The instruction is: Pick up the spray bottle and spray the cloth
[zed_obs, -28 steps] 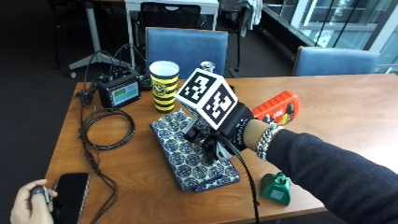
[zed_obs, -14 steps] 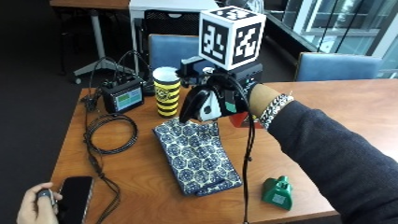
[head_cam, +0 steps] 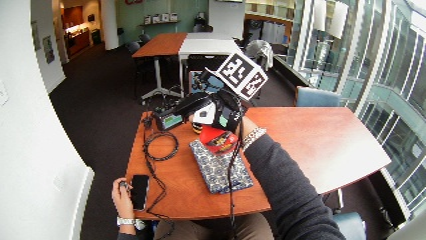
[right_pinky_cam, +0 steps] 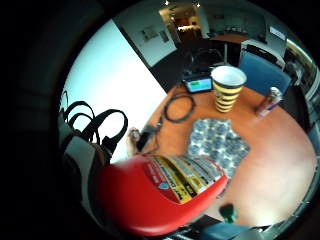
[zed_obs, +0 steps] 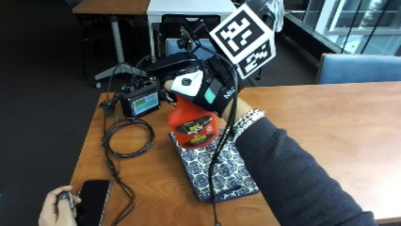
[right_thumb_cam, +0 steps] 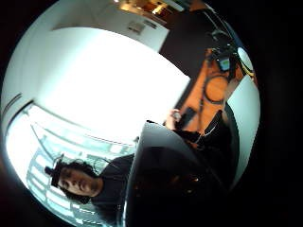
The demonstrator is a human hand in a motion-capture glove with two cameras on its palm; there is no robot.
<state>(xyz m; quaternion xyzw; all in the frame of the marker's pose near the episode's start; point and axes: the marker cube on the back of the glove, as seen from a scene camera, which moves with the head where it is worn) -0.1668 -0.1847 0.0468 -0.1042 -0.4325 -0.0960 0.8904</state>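
One red plastic spray bottle (zed_obs: 195,126) is hanging in the air above the far end of the cloth (zed_obs: 216,167), and I am seeing my gloved right hand (zed_obs: 199,87) wrapping its fingers around the bottle's neck and head. From the outside view, the bottle's rounded body is carrying a dark label with yellow marks, but I am not managing to read any writing on it. The cloth is lying flat as a folded rectangle, printed in a blue and white pattern, near the middle of the tabletop (zed_obs: 325,122), its near end reaching toward the front edge. A coiled black cable (zed_obs: 128,137) is sitting toward the left edge, beside a small black device with a lit screen (zed_obs: 143,100) at the far left corner. The right half of the wooden tabletop is lying open.

Moving to the wide outside view, the bare hand (head_cam: 123,192) is resting at the front left corner beside a black phone (head_cam: 139,185).

Through the little finger side palm view, the bottle is filling the frame close to the palm, its label showing yellow and white panels too small to read. Beyond it a yellow and black striped cup (right_pinky_cam: 227,89) and a slim can (right_pinky_cam: 268,101) are standing upright past the cloth's far end.

Through the thumb side palm view, a dark curved shape is blocking most of the table.
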